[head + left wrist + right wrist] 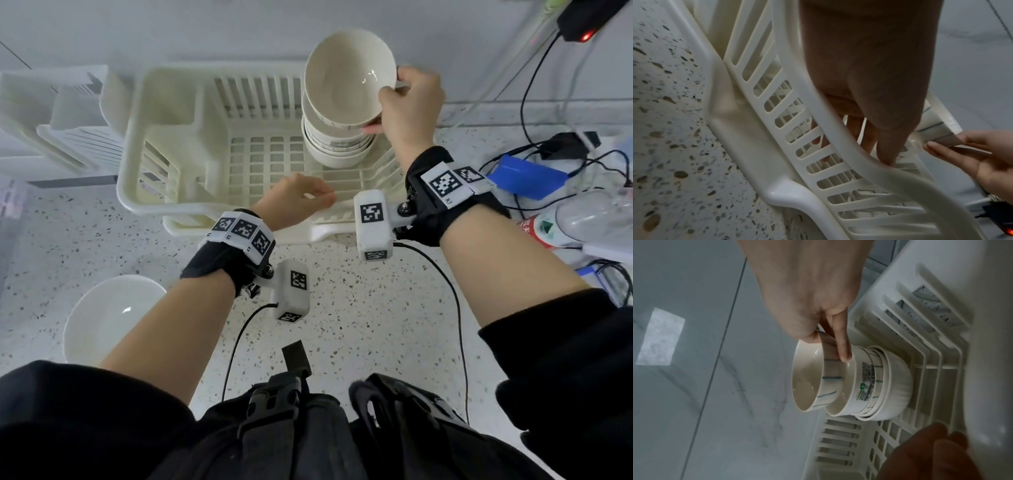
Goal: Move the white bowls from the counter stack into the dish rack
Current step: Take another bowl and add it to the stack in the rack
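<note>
White and tilted toward the camera, the top bowl (347, 77) was pinched at its rim by the right hand (409, 106) — thumb inside, fingers (842, 344) down the outer wall. It sat just over a stack of bowls (337, 145) nested in the right part of the dish rack (154, 144), its foot touching or nearly touching the bowl beneath; which, the views did not settle. In the right wrist view the upper bowls carried thin blue lines and one had a printed label.

The left hand (298, 198) rested on the near rim of the rack, fingers loosely curled over the rim and holding nothing else. One more bowl (106, 318) stood on the speckled counter (359, 325) at near left — well apart from the rack. Cables and a blue box (527, 180) lay at the right.
</note>
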Tool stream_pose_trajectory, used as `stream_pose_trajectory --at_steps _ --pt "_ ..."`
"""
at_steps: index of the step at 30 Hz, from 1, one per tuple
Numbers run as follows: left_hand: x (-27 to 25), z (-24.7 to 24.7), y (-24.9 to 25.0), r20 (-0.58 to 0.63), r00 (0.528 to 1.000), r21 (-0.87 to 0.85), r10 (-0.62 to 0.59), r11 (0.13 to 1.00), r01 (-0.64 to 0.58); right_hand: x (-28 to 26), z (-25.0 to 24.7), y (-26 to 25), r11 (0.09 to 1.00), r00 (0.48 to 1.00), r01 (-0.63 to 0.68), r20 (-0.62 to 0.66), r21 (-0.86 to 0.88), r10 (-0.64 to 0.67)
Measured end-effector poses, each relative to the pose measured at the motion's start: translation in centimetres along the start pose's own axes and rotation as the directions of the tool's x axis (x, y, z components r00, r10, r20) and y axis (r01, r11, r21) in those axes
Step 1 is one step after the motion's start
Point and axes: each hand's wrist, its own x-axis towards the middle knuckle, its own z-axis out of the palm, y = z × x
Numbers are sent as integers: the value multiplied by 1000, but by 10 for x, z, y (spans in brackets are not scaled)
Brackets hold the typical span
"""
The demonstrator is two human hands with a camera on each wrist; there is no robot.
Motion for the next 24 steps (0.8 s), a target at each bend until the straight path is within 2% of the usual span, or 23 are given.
stream_pose_trajectory --at_steps 17,24 --pt "6 6 -8 -59 998 68 -35 997 39 15 12 32 993 999 6 52 -115 0" --pt "5 6 -7 -72 997 81 -27 996 33 14 9 38 985 990 12 144 -171 13"
